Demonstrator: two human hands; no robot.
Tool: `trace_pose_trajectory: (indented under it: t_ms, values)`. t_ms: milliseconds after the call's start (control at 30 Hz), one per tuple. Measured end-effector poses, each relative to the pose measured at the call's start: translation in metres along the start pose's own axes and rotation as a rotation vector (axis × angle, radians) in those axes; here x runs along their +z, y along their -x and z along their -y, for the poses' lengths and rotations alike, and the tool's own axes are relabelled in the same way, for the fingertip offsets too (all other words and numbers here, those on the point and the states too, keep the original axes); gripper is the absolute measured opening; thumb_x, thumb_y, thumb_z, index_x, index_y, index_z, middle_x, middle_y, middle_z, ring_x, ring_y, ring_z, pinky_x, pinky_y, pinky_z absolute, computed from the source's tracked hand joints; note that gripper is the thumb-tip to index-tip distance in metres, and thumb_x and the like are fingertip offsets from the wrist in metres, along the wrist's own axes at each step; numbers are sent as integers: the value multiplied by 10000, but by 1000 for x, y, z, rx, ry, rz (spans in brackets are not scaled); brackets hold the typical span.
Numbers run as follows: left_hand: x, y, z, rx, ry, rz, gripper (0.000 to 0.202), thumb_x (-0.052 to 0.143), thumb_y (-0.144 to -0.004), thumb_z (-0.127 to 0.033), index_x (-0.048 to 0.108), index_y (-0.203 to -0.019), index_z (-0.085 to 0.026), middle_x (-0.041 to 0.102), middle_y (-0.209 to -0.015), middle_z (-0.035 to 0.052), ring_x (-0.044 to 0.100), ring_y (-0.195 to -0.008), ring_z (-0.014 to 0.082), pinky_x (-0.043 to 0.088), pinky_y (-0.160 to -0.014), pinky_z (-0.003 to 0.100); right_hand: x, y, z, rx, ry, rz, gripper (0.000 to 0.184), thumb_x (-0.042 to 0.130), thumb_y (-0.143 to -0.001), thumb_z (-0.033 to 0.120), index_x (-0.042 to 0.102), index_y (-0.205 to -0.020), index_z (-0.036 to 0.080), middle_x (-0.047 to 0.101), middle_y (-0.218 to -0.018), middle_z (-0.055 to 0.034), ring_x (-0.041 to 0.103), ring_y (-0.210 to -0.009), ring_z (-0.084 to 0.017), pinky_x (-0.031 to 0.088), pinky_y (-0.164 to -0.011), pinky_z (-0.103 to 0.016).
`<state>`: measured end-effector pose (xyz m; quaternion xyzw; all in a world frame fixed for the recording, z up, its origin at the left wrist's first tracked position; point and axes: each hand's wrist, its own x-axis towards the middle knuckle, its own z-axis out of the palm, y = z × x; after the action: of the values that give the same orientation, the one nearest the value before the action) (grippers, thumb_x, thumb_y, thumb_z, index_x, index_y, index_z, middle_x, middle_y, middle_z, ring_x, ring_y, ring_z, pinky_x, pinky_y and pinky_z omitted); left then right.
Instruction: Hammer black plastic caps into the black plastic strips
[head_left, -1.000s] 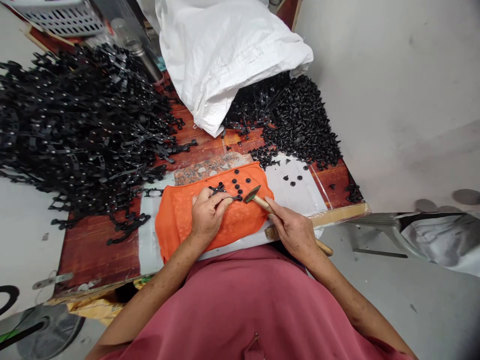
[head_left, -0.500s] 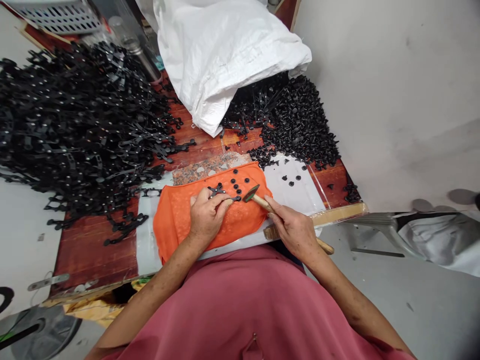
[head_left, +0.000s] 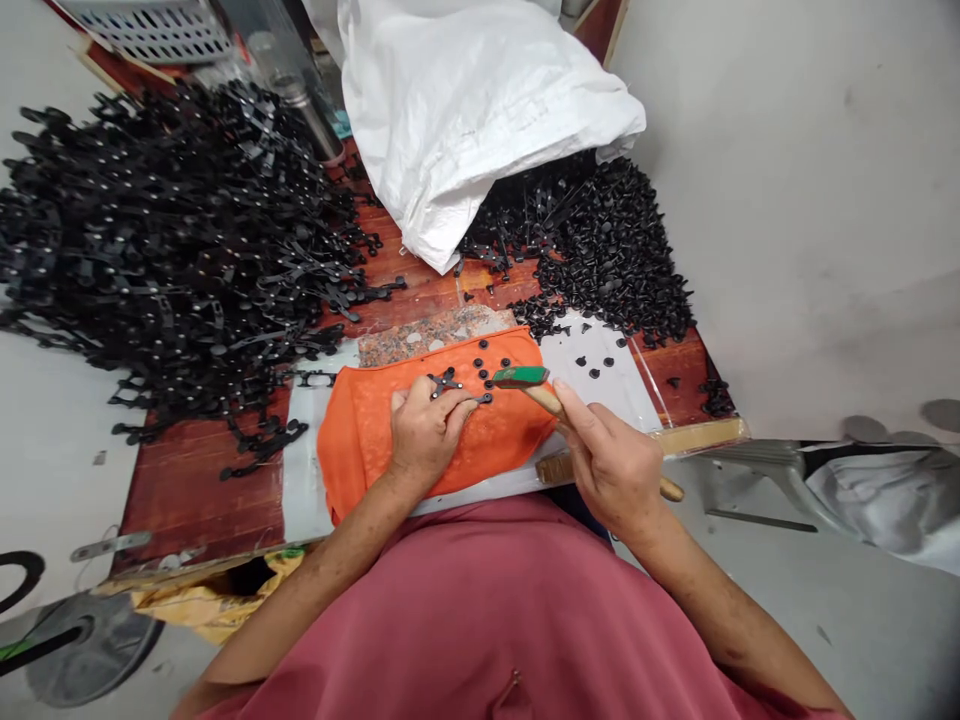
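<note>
My left hand (head_left: 426, 430) pinches a small black plastic linkage piece (head_left: 447, 383) over an orange cloth (head_left: 382, 440). One round end of the piece lies on the cloth, just past my fingertips. Wrapped round the wooden handle of a hammer (head_left: 522, 377) is my right hand (head_left: 611, 465). The green hammer head is raised just right of that round end, apart from it. Several small black round studs (head_left: 484, 375) rest on the cloth close to the head.
A large heap of black linkages (head_left: 172, 240) covers the left of the red-brown table (head_left: 202, 510). Black studs (head_left: 622, 250) are piled at the back right, beside a white sack (head_left: 487, 100). A speckled stone slab (head_left: 427, 335) shows behind the cloth.
My right hand has lifted the hammer, and its head now shows a green side. My left hand keeps its pinch on the black piece. The whole view has shifted slightly.
</note>
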<state>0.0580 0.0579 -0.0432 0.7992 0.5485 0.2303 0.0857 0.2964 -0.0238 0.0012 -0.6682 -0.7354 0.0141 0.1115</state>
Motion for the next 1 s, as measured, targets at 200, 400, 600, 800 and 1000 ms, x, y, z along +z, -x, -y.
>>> trace_pose_trajectory:
  t_ms: [200, 400, 600, 800, 1000]
  values:
    - [5, 1, -1, -4, -2, 8, 288, 601, -990, -443, 837, -970, -280, 633, -855, 54, 604, -841, 203, 383, -816, 361, 2, -1, 5, -1, 29, 99, 531, 432, -1056, 267, 465, -1583, 328, 705, -816, -37, 595, -621, -154, 335, -543, -279]
    - [-22, -3, 9, 98, -66, 243, 373, 490, -1032, -409, 727, -1302, -310, 646, -905, 64, 593, -793, 206, 423, -778, 345, 12, -2, 3, -16, 25, 155, 558, 437, -1035, 223, 458, -1582, 331, 731, -852, -31, 622, -633, -163, 323, -519, -300]
    - [-92, -45, 24, 430, -124, 426, 407, 514, -991, -218, 704, -1286, -424, 690, -1036, 77, 635, -1015, 252, 443, -986, 463, 17, -8, -4, -57, 21, 111, 511, 440, -1050, 281, 494, -1557, 330, 743, -867, -38, 621, -620, -165, 315, -523, -311]
    - [-73, -71, 29, 751, -1, 704, 404, 544, -941, -106, 729, -1127, -414, 674, -1098, 15, 587, -1175, 212, 356, -1158, 482, 16, -2, -5, -50, -24, 79, 496, 425, -1068, 290, 499, -1557, 329, 716, -822, -22, 638, -655, -165, 353, -547, -291]
    - [-65, -55, 44, 425, 39, 513, 197, 577, -961, -388, 712, -866, -280, 616, -858, 21, 583, -801, 189, 469, -775, 314, 18, 21, -16, 37, -239, 9, 491, 424, -1081, 296, 474, -1570, 310, 757, -940, -27, 706, -784, -177, 480, -678, -265]
